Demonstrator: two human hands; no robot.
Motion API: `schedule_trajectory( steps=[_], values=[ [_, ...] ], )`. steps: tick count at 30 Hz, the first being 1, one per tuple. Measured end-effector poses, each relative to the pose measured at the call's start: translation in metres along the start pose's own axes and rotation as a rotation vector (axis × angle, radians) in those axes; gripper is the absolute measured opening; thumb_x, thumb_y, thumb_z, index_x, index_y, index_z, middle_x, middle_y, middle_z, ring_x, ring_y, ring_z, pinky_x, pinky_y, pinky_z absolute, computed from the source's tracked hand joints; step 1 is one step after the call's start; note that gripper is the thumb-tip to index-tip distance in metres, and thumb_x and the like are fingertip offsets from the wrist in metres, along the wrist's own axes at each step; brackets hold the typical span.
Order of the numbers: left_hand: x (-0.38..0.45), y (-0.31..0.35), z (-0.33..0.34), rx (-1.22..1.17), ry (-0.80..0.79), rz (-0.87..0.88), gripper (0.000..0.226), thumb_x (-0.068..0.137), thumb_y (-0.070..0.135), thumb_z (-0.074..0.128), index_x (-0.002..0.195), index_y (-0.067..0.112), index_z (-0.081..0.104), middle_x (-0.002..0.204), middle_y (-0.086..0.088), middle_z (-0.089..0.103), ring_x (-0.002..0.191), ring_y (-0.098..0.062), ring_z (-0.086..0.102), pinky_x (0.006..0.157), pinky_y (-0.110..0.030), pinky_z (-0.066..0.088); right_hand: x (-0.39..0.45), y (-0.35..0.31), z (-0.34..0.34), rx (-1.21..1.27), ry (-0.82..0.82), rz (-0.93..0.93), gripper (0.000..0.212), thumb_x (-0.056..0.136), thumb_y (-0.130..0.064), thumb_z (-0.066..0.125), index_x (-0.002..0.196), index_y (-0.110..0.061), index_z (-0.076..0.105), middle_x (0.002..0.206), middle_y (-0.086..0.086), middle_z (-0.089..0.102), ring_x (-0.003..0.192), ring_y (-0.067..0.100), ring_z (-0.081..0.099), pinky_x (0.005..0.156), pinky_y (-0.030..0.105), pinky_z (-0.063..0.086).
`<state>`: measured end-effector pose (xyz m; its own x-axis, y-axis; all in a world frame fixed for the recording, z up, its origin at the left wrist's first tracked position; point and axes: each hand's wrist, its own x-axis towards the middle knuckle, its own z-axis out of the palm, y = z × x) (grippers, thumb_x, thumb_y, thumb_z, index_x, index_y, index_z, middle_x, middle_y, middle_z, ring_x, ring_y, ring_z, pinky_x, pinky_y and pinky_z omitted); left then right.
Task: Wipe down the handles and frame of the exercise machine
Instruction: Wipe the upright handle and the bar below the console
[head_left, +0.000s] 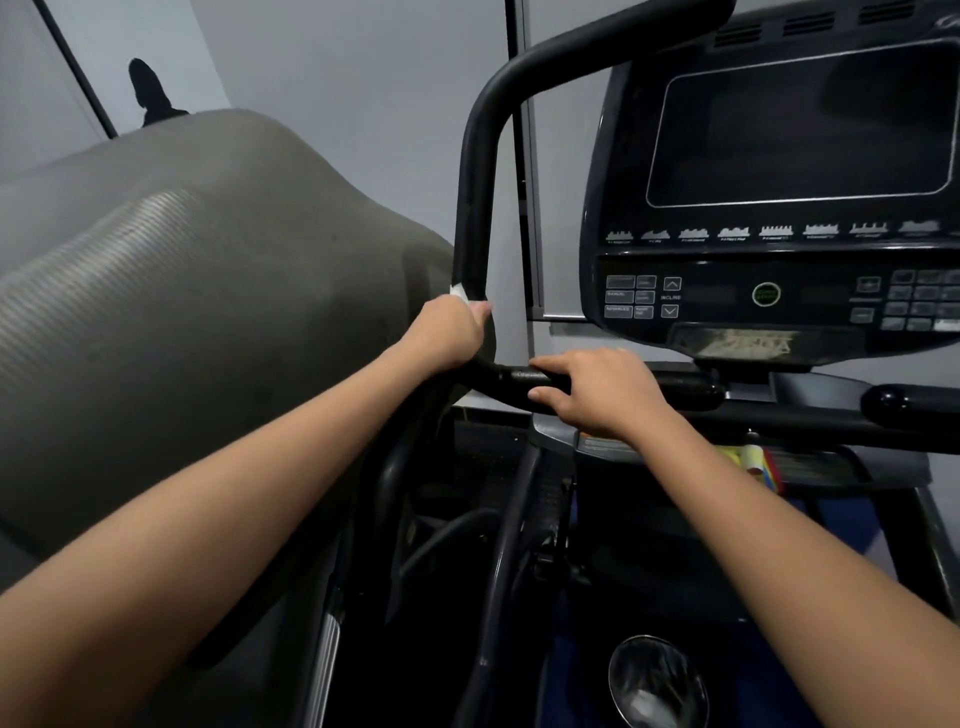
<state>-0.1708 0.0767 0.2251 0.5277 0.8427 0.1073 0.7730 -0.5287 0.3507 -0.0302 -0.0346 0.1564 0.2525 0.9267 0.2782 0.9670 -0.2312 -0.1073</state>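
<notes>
Left hand: your left hand (451, 332) is clenched around the black handle (475, 208) at its bend, a white cloth (460, 292) pinched under your fingers against the bar.
Right hand: your right hand (597, 392) grasps the horizontal grip bar (685, 387), fingers curled over it, thumb beneath.
Console: the console (779, 208) sits above your right fingers.
Grey mat: the grey mat (182, 312) lies left of your left fingers.
</notes>
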Motion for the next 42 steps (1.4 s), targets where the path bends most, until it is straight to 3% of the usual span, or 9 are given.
schedule_trajectory(
  steps=[4, 8, 13, 19, 25, 28, 32, 36, 42],
  values=[
    [-0.007, -0.009, -0.004, -0.225, -0.073, -0.061, 0.052, 0.105, 0.042, 0.041, 0.115, -0.003, 0.065, 0.119, -0.02, 0.068, 0.094, -0.028, 0.061, 0.08, -0.031, 0.043, -0.004, -0.003, -0.002, 0.019, 0.005, 0.017, 0.045, 0.095, -0.058, 0.049, 0.137, -0.043, 0.054, 0.122, -0.005, 0.069, 0.115, 0.024, 0.061, 0.09, 0.036, 0.049],
    [-0.045, -0.009, -0.013, 0.028, -0.125, -0.096, 0.051, 0.106, 0.033, 0.039, 0.142, -0.001, 0.046, 0.129, -0.021, 0.059, 0.114, -0.036, 0.058, 0.084, -0.032, 0.042, -0.006, -0.006, -0.001, -0.008, 0.012, 0.023, 0.044, 0.096, -0.058, 0.048, 0.137, -0.043, 0.054, 0.122, -0.004, 0.069, 0.115, 0.025, 0.061, 0.09, 0.036, 0.047],
    [-0.085, -0.021, -0.005, 0.237, -0.058, -0.054, 0.019, 0.106, 0.03, 0.042, 0.101, 0.011, 0.041, 0.094, -0.007, 0.048, 0.094, -0.03, 0.054, 0.075, -0.032, 0.036, -0.004, -0.005, 0.0, -0.017, 0.014, 0.021, 0.044, 0.096, -0.057, 0.047, 0.137, -0.042, 0.054, 0.122, -0.004, 0.069, 0.115, 0.025, 0.061, 0.09, 0.037, 0.047],
    [-0.043, -0.003, 0.008, 0.2, 0.063, 0.007, 0.028, 0.104, 0.011, 0.039, 0.126, 0.005, 0.057, 0.123, -0.015, 0.056, 0.109, -0.032, 0.06, 0.075, -0.032, 0.04, 0.001, -0.001, 0.009, -0.04, 0.051, -0.006, 0.043, 0.095, -0.06, 0.045, 0.134, -0.042, 0.056, 0.115, -0.006, 0.07, 0.108, 0.023, 0.064, 0.087, 0.036, 0.048],
    [0.014, 0.002, 0.003, -0.273, 0.061, -0.071, 0.053, 0.104, 0.041, 0.047, 0.129, -0.006, 0.049, 0.128, -0.024, 0.061, 0.113, -0.035, 0.062, 0.096, -0.038, 0.048, 0.003, 0.002, 0.008, -0.014, 0.038, -0.003, 0.046, 0.095, -0.06, 0.046, 0.137, -0.043, 0.053, 0.123, -0.006, 0.068, 0.114, 0.024, 0.061, 0.09, 0.036, 0.046],
    [0.009, -0.009, -0.001, -0.45, -0.089, -0.037, 0.047, 0.103, 0.047, 0.046, 0.097, 0.004, 0.064, 0.106, -0.019, 0.072, 0.086, -0.024, 0.07, 0.088, -0.039, 0.057, 0.0, 0.001, 0.007, -0.008, 0.043, -0.009, 0.048, 0.095, -0.061, 0.046, 0.139, -0.041, 0.053, 0.125, -0.008, 0.067, 0.115, 0.022, 0.061, 0.09, 0.036, 0.046],
    [-0.003, -0.021, -0.002, -0.208, -0.103, -0.067, 0.054, 0.102, 0.045, 0.045, 0.121, -0.004, 0.059, 0.112, -0.016, 0.067, 0.089, -0.026, 0.063, 0.07, -0.032, 0.046, -0.001, -0.001, 0.006, -0.015, 0.042, 0.0, 0.048, 0.095, -0.061, 0.045, 0.138, -0.042, 0.053, 0.122, -0.008, 0.067, 0.112, 0.022, 0.062, 0.088, 0.035, 0.045],
    [-0.044, -0.015, -0.003, 0.153, -0.108, -0.012, 0.04, 0.104, 0.026, 0.045, 0.138, 0.006, 0.041, 0.128, -0.017, 0.053, 0.11, -0.036, 0.058, 0.08, -0.033, 0.041, -0.002, -0.001, 0.008, -0.024, 0.054, -0.01, 0.045, 0.095, -0.06, 0.045, 0.135, -0.042, 0.055, 0.118, -0.006, 0.069, 0.109, 0.024, 0.063, 0.087, 0.037, 0.044],
    [-0.065, -0.027, 0.023, 0.569, 0.009, -0.011, 0.026, 0.101, 0.019, 0.048, 0.121, 0.003, 0.047, 0.111, -0.01, 0.05, 0.075, -0.02, 0.049, 0.059, -0.029, 0.035, -0.002, -0.002, 0.008, -0.017, 0.058, 0.001, 0.047, 0.096, -0.059, 0.046, 0.138, -0.041, 0.053, 0.123, -0.006, 0.067, 0.114, 0.024, 0.06, 0.09, 0.037, 0.042]
  ],
)
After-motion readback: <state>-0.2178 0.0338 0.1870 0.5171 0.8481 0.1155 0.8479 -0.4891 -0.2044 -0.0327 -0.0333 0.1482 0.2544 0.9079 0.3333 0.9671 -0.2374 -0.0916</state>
